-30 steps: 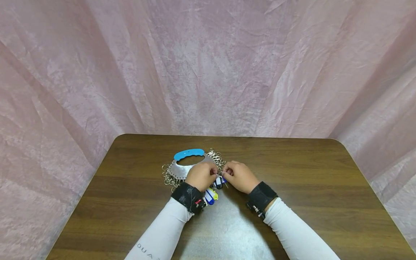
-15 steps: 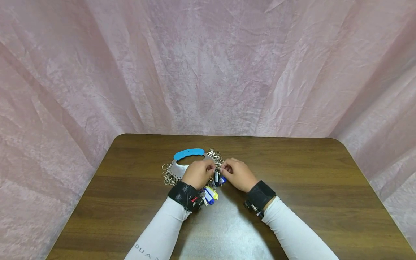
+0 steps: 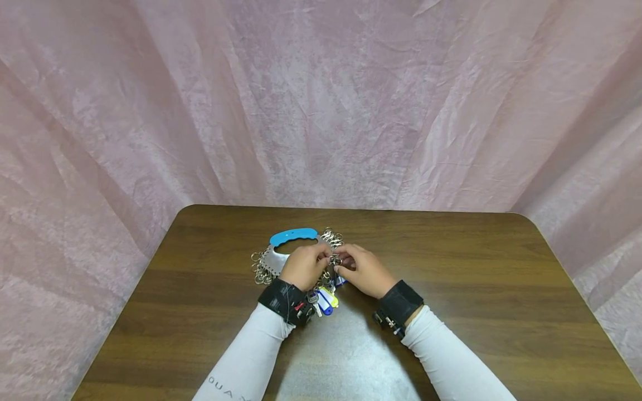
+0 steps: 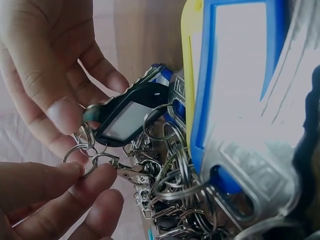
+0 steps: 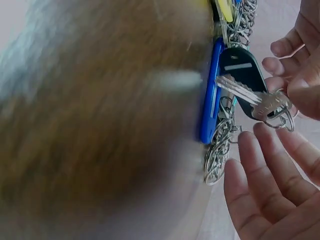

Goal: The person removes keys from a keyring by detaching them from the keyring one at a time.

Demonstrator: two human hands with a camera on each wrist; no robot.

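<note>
My left hand (image 3: 304, 267) pinches a small metal key ring (image 4: 75, 161) between thumb and finger. A swivel clip (image 4: 131, 172) links into that ring. From the ring hang a dark green key tag (image 4: 125, 119) and a silver key (image 5: 242, 92). My right hand (image 3: 368, 271) is beside them, thumb and forefinger apart in the head view, fingers extended around the tag in the right wrist view. Behind the hands lies a metal key holder plate (image 3: 275, 262) with a blue handle (image 3: 293, 235), rimmed with many rings and clips; its right part is partly hidden.
A blue key tag (image 3: 324, 302), a yellow tag (image 3: 329, 296) and keys dangle below the left hand. Another blue tag (image 5: 212, 95) hangs beside the green one. The wooden table (image 3: 476, 289) ends at a pink curtain (image 3: 321, 111).
The right hand has moved slightly left toward the left hand, and its thumb and forefinger have parted. The left hand shifted slightly left, then stayed almost still, still pinching.
</note>
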